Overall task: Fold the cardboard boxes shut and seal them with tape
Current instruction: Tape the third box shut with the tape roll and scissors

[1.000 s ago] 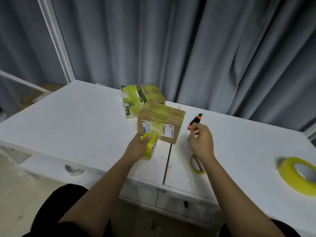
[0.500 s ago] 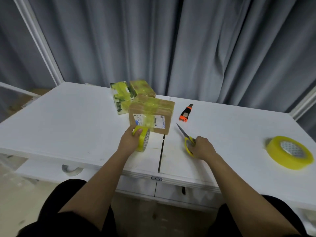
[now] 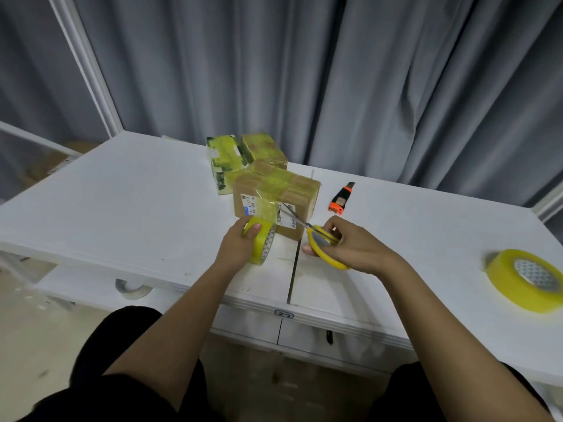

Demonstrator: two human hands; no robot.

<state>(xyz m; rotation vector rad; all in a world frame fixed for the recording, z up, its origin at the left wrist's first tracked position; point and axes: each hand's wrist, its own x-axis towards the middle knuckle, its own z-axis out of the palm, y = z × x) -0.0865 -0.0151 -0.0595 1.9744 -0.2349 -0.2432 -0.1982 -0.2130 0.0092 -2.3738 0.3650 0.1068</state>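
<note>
The right hand (image 3: 350, 245) now holds the yellow-handled scissors (image 3: 316, 239) lifted off the table (image 3: 122, 208); half a second ago they lay flat under this hand. The blades now point up and left, toward the strip of tape between the roll (image 3: 262, 242) and the front box (image 3: 274, 199). One second ago this hand was near the orange knife (image 3: 341, 197).

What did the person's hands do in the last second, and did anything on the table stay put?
The right hand left the orange utility knife, took hold of the yellow-handled scissors lying on the table, and raised their blades toward the tape strip stretched from the cardboard box. The left hand kept gripping the small tape roll. The boxes, knife and large tape roll stayed put.
</note>
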